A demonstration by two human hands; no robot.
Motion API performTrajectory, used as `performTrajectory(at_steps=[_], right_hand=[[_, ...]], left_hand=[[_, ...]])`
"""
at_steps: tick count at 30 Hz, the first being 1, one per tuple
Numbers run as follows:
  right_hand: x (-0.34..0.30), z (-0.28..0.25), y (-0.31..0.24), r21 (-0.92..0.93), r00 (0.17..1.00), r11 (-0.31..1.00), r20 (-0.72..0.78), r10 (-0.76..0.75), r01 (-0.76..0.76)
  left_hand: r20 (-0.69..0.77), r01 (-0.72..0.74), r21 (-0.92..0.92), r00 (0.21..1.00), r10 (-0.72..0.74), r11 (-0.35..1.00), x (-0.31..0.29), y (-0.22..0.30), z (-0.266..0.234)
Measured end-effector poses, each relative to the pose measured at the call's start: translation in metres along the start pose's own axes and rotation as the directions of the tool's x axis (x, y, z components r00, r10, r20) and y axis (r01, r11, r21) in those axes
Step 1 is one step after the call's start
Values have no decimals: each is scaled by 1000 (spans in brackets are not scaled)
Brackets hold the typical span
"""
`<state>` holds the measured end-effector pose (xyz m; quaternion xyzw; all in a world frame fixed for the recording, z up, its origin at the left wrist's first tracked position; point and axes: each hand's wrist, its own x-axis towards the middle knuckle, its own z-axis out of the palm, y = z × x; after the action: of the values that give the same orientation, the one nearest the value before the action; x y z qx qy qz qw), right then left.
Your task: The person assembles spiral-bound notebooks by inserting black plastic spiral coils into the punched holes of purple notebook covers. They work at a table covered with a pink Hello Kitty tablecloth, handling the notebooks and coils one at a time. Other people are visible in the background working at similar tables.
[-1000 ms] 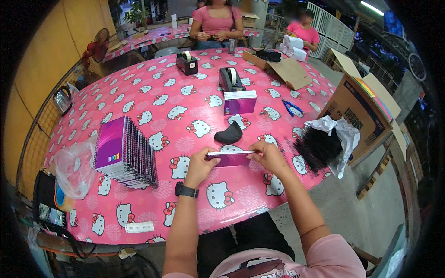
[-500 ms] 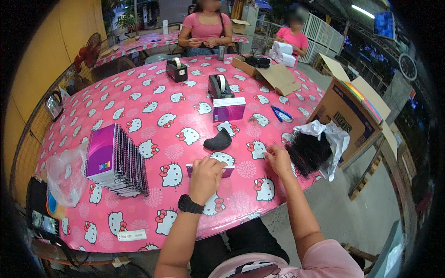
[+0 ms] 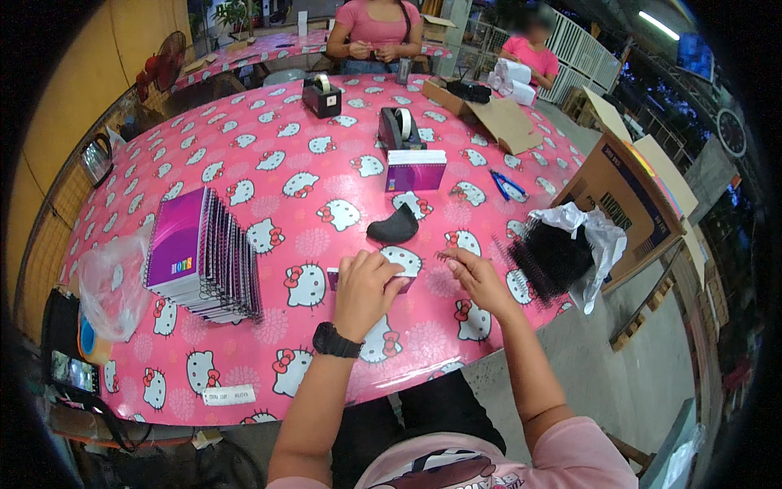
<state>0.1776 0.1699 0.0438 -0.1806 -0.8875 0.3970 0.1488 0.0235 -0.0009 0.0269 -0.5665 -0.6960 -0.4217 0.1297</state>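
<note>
My left hand [image 3: 364, 289], a black watch on its wrist, is closed over a small purple notebook [image 3: 332, 279]; only its ends show past the fingers. To its right, my right hand [image 3: 476, 281] is raised with thumb and fingertips pinched. Something thin and dark is at those fingertips, too small to make out surely. Right of that hand lies a heap of black spiral binding coils [image 3: 547, 257] on crumpled white paper [image 3: 607, 236]. A black crescent-shaped pad [image 3: 393, 225] lies just beyond my left hand.
Spiral-bound purple notebooks [image 3: 175, 240] stack at the left, near a clear plastic bag [image 3: 114, 285]. Farther off are a small stack of purple notebooks [image 3: 415, 174], two tape dispensers [image 3: 399, 129] and blue pliers [image 3: 507, 186]. A cardboard box [image 3: 615, 204] stands right. Two people are across the table.
My right hand has moved left, from beside the coil heap toward my left hand, its fingers now pinched. My left hand stays on the notebook. The whole view has shifted slightly.
</note>
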Motion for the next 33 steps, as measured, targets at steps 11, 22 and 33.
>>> performTrajectory(at_steps=[11, 22, 33], right_hand=[[-7, 10, -14, 116, 995, 988, -12, -97, 98], [6, 30, -7, 91, 959, 958, -110, -260, 270], [7, 31, -3, 307, 982, 932, -69, -178, 191]], left_hand=[[32, -14, 19, 999, 13, 1000, 1, 2, 3], [27, -34, -10, 999, 34, 999, 2, 1, 2], [53, -7, -22, 999, 8, 1000, 1, 1, 1]])
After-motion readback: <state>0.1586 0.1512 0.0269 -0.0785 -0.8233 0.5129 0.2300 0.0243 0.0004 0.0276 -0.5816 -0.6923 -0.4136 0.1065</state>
